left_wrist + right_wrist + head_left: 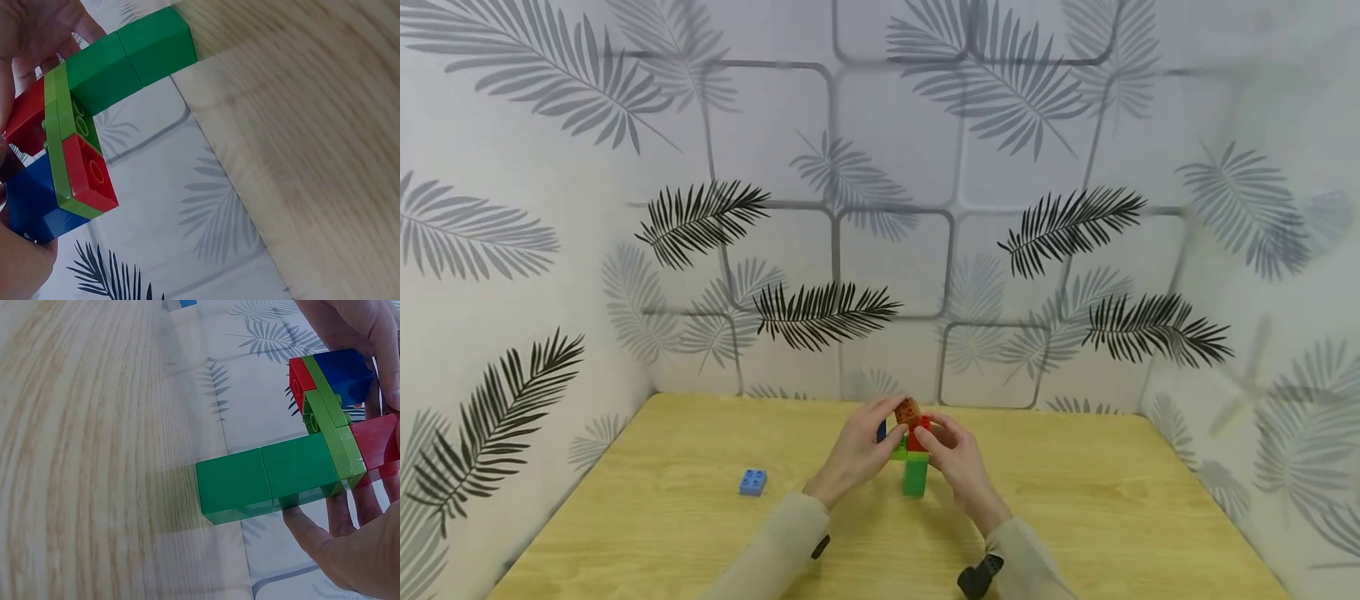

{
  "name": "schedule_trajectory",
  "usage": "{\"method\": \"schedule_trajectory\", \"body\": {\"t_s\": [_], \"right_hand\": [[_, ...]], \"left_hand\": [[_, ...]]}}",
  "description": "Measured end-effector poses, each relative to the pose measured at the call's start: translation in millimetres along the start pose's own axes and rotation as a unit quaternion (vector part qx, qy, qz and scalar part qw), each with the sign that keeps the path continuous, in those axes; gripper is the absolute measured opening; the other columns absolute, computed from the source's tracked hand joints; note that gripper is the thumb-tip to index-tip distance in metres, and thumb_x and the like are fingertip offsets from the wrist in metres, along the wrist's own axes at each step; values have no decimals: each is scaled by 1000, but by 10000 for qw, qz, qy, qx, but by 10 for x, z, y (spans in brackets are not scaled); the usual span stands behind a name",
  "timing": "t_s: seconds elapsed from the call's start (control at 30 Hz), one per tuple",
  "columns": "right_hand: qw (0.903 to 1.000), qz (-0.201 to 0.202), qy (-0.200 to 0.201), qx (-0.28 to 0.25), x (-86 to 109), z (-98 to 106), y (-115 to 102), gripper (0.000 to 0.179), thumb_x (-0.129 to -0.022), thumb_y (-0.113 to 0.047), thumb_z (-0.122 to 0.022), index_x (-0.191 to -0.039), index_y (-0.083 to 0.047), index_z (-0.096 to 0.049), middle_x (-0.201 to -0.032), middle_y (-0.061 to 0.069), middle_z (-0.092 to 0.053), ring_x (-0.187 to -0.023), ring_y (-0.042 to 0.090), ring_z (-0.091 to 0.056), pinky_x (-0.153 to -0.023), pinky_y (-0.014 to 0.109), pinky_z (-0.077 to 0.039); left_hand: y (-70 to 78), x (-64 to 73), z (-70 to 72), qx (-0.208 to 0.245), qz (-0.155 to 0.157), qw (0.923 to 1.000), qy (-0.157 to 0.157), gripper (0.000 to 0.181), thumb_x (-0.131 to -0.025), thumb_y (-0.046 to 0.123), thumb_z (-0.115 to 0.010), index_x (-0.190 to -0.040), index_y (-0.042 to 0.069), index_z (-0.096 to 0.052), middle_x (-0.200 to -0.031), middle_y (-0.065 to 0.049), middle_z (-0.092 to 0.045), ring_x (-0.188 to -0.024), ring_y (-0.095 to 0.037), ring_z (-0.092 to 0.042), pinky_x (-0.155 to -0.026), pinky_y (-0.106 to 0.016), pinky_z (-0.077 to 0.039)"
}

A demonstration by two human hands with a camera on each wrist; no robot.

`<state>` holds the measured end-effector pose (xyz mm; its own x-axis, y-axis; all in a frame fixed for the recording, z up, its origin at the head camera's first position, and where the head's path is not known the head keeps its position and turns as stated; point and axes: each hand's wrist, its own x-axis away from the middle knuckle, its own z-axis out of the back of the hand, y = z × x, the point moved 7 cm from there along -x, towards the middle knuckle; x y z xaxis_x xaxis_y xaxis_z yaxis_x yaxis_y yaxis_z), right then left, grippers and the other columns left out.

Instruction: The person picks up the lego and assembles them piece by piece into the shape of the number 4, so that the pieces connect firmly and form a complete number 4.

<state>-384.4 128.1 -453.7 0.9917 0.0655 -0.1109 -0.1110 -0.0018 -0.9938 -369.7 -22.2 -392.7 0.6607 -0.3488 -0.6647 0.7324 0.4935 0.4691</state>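
Observation:
A toy-brick structure stands upright on the table, with two green bricks (269,478) as its column. Light-green pieces (59,137) lie across the top and overhang to the left. A small red brick (92,174) hangs under that overhang. A dark blue brick (345,375) and a red brick (920,435) sit on top. My left hand (859,446) pinches an orange brick (907,412) above the structure, its fingers close to the blue brick. My right hand (961,467) grips the upper red brick from the right side. The wrist views do not show the orange brick.
One light blue brick (752,482) lies on the wooden table (685,533), left of my left hand. Behind the table rises a pale backdrop (895,267) with leaf prints, which continues along both sides.

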Motion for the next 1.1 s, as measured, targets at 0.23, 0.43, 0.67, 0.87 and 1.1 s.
{"method": "schedule_trajectory", "body": {"t_s": [0.23,0.43,0.67,0.87,1.1], "right_hand": [[10000,21,22,61,-17,13,-35,48,-95,-28,-66,-137,-8,-55,-131,18,-60,-113,26,-63,-95,45,-53],[9999,5,35,110,-28,34,-23,50,-95,-27,-66,-139,-7,-54,-132,19,-60,-112,25,-63,-94,47,-53],[9998,-148,127,10,-27,66,30,47,-93,-23,-68,-137,-7,-57,-128,15,-62,-106,18,-65,-91,41,-55],[9998,-182,-4,-95,-49,70,42,44,-93,-19,-69,-134,-6,-60,-121,9,-65,-102,15,-65,-92,41,-54],[9993,-129,-291,-200,-53,65,66,45,-93,-19,-69,-135,-5,-59,-121,8,-66,-104,16,-65,-95,42,-53]], "left_hand": [[13,-36,-19,284,-94,9994,-146,46,-94,12,-65,-139,7,-55,-131,-10,-63,-117,-24,-62,-99,-41,-50],[-10,-39,-30,394,81,9984,-405,45,-95,15,-64,-140,9,-56,-135,-11,-61,-120,-26,-60,-100,-43,-49],[-12,-63,-61,210,305,9957,-847,44,-97,22,-62,-140,15,-56,-135,-7,-61,-123,-25,-58,-103,-42,-48],[51,-111,-62,-162,228,9931,-1142,43,-98,23,-61,-139,13,-57,-133,-8,-63,-120,-25,-61,-98,-41,-51],[117,-124,-48,-443,144,9912,-1235,42,-97,21,-62,-138,13,-58,-131,-10,-64,-118,-26,-62,-96,-40,-52]]}}
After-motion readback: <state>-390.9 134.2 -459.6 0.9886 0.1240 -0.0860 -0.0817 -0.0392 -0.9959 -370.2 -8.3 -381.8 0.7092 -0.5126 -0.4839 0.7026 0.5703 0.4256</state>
